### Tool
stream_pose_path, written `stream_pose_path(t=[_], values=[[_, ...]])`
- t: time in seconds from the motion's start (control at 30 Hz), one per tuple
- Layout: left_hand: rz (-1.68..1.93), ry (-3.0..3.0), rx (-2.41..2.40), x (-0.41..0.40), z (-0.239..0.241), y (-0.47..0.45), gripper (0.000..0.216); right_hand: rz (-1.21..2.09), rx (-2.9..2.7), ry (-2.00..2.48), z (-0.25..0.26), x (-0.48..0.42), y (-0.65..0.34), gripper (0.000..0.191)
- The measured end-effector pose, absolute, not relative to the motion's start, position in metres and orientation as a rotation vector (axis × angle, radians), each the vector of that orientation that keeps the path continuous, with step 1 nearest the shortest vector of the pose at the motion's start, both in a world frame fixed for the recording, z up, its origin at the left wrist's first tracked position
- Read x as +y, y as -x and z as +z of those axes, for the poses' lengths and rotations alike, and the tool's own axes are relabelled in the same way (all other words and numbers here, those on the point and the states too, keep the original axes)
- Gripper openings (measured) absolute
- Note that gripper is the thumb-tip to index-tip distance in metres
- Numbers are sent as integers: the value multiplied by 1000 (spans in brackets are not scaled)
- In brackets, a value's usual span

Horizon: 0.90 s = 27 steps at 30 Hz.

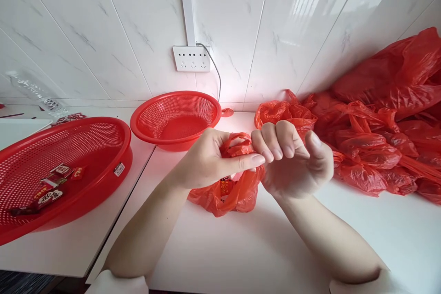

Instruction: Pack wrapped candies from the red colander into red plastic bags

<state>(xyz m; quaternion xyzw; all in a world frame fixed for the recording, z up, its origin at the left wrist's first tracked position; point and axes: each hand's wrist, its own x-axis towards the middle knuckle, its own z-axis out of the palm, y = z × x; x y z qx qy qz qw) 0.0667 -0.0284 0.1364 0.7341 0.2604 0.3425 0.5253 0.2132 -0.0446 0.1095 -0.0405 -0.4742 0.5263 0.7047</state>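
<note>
A small red plastic bag (241,200) sits on the white table with its top gathered upward. Through its opening, red printed packets (226,187) show in part. My left hand (210,158) is closed around the twisted handles, its thumb stretched along them toward the right. Against the same gathered plastic, my right hand (292,158) has its fingers curled in at the handle's end, while its thumb stands apart. The exact hold of the right fingertips is partly hidden.
Several filled red bags (375,142) are heaped at the right along the tiled wall. A red perforated basket (175,119) stands behind my left hand. Another basket (120,147) at left contains a few packets (51,197). A clear bottle (37,96) lies beyond it.
</note>
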Motion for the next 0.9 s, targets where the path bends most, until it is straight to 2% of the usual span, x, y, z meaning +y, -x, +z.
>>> stream_pose_path(t=[0.17, 0.33, 0.73, 0.9], values=[[1143, -1954, 720, -40, 135, -73, 28, 1165, -1026, 148, 110, -47, -215, 42], [1160, -2018, 739, -44, 136, -74, 17, 1148, -1039, 93, 111, -48, -213, 42], [1270, -1948, 789, -43, 131, -80, 26, 1034, -1044, 189, 102, -44, -214, 35], [1253, -1880, 825, -36, 128, -81, 31, 844, -1115, 297, 93, -34, -215, 34]])
